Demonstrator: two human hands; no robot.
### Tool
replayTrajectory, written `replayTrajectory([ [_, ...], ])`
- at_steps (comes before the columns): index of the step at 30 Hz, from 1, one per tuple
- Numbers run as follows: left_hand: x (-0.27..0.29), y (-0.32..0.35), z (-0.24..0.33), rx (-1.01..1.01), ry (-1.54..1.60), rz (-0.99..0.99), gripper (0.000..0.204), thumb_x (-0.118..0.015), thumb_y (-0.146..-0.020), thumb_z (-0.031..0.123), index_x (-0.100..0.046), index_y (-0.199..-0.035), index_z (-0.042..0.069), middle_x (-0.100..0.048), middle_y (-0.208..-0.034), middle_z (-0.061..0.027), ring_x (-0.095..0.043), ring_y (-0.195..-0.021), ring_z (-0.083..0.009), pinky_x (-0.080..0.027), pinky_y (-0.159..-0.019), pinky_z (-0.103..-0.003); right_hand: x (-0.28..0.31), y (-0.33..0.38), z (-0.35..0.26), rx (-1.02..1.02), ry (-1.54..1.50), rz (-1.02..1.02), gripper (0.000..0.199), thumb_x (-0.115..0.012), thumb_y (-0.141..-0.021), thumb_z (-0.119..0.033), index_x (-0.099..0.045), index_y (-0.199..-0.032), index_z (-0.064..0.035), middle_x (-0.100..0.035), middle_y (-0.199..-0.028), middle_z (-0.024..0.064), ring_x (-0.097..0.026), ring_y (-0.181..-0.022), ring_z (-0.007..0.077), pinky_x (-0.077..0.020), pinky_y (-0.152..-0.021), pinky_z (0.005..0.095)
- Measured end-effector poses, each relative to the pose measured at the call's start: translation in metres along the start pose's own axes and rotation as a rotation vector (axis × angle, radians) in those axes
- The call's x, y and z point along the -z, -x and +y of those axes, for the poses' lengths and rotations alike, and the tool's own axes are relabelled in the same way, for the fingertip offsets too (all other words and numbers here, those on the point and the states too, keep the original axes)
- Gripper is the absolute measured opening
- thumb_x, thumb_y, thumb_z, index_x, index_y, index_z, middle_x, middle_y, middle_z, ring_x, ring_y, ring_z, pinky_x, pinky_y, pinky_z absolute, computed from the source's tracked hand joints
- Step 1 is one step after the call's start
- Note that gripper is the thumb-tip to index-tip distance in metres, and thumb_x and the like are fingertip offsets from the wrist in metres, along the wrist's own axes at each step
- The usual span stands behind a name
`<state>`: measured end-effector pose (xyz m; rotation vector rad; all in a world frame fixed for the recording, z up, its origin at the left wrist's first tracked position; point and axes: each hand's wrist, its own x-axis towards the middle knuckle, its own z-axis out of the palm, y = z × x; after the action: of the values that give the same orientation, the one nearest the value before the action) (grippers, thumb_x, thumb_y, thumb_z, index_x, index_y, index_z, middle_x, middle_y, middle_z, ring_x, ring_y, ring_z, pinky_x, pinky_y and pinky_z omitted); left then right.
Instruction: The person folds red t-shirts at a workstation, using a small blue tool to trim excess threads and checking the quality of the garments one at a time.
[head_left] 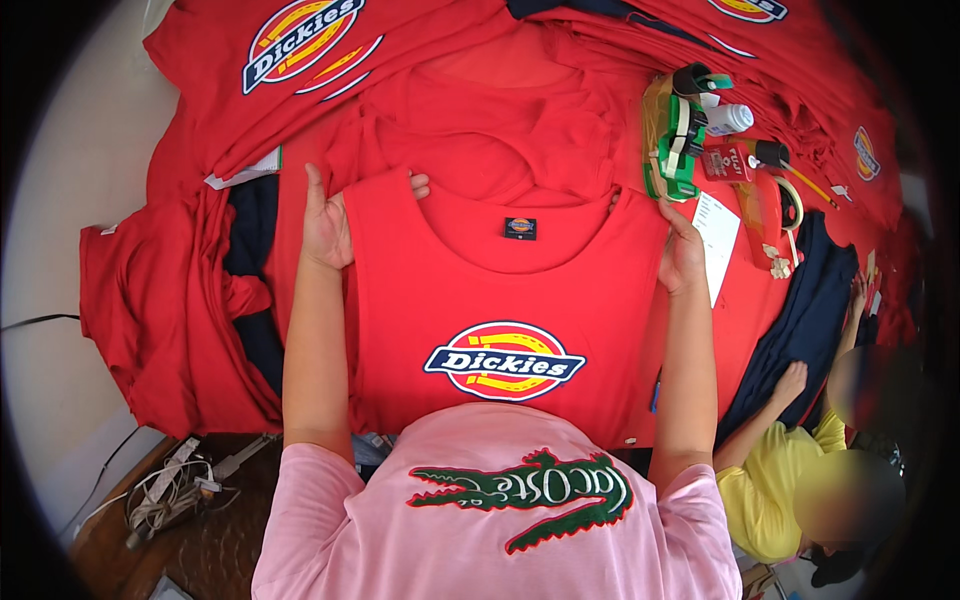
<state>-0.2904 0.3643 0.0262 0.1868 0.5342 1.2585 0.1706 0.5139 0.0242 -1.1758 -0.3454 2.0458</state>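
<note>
A red sleeveless shirt (500,290) is spread upright in front of me, its front facing up, with an oval printed badge on the chest and a small dark neck label (520,229). My left hand (328,222) supports the left shoulder strap, thumb sticking up and fingers passing behind the cloth, their tips showing at the neckline. At the other strap, my right hand (683,250) pinches the cloth, with the thumb in front and most fingers hidden behind. The shirt's lower end disappears beneath my chest.
Red garments (180,310) are heaped around the table. Right of centre stand a green tape dispenser (672,150), a white bottle (730,120) and a red tin (728,162), near a paper sheet (715,240). A yellow-shirted person (775,490) handles dark cloth (800,320). Tangled cables (175,490) lie lower left.
</note>
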Motion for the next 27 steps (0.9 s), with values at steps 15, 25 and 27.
replayTrajectory([
  [15, -0.096, 0.026, 0.0, -0.038, -0.436, 0.226, 0.111, -0.025, -0.099, 0.083, -0.046, -0.149, -0.014, -0.052, -0.153, -0.0262, -0.049, -0.145, -0.0328, -0.036, -0.123, -0.043, -0.037, 0.072, -0.007, 0.171, 0.128, -0.022, 0.031, -0.067, -0.1, -0.019, -0.066, -0.125, -0.0015, -0.07, -0.127, 0.0109, -0.063, -0.125, 0.0226, -0.048, -0.111, 0.0375],
  [25, -0.243, 0.127, -0.188, -0.407, -1.193, 0.077, 0.074, -0.042, -0.104, 0.07, -0.043, -0.079, 0.0, -0.045, -0.067, -0.0185, -0.048, -0.065, -0.0276, -0.037, -0.061, -0.046, -0.114, 0.267, 0.09, 0.622, 0.437, -0.593, 0.113, -0.042, -0.096, -0.08, -0.009, -0.165, 0.0044, -0.016, -0.173, 0.0172, -0.013, -0.161, 0.0279, -0.0126, -0.129, 0.0402],
  [27, -0.244, 0.134, -0.205, -0.452, -1.198, 0.031, 0.079, -0.043, -0.101, 0.073, -0.049, -0.089, -0.005, -0.051, -0.075, -0.0238, -0.054, -0.072, -0.0328, -0.042, -0.066, -0.047, -0.11, 0.283, 0.102, 0.603, 0.522, -0.667, 0.125, -0.041, -0.094, -0.084, 0.001, -0.162, 0.0127, -0.007, -0.172, 0.0251, -0.009, -0.161, 0.0323, -0.0113, -0.129, 0.0412],
])
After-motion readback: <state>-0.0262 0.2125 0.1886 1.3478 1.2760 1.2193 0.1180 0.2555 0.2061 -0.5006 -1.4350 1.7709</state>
